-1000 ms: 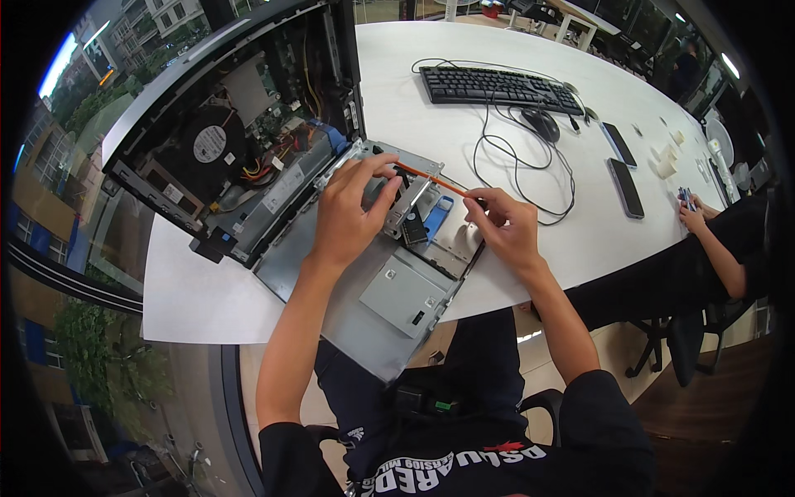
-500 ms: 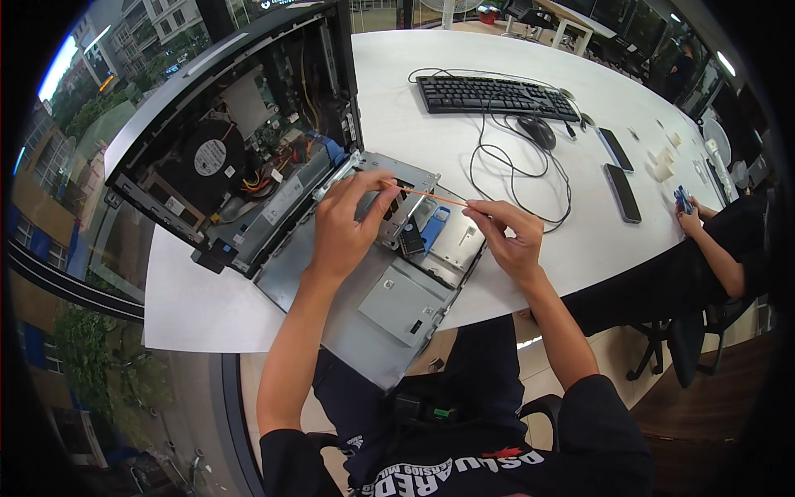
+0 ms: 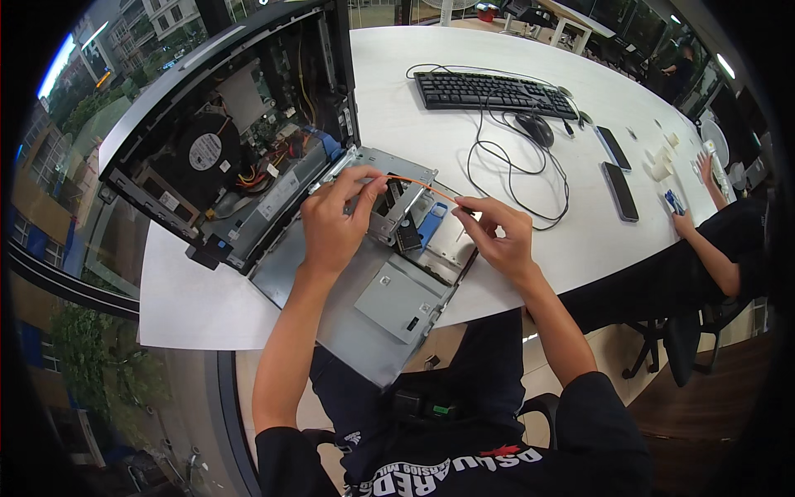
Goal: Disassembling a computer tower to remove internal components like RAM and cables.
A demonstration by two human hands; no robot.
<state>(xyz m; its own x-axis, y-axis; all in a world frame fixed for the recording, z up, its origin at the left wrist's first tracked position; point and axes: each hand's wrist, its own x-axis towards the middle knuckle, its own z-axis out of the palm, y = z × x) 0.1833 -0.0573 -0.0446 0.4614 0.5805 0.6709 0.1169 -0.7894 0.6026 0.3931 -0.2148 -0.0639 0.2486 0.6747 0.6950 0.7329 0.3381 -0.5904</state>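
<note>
A bare left hand (image 3: pixel 333 222) and right hand (image 3: pixel 502 236), grips clamped, pinched a thin orange flexible strand (image 3: pixel 424 185) at its ten- and four-o'clock ends, seemingly to hold it extended above a silver-grey metal bracket (image 3: pixel 410 165)

On the white table (image 3: pixel 195 311) we find a black keyboard (image 3: pixel 495 91), with a black mouse (image 3: pixel 534 129) just beside it. Near both, we trace a dark looping cable (image 3: pixel 567 197). Farther right we note two phones (image 3: pixel 620 192) (lying close together). Beyond the glass at left, we see green foliage (image 3: pixel 99 356).
</note>
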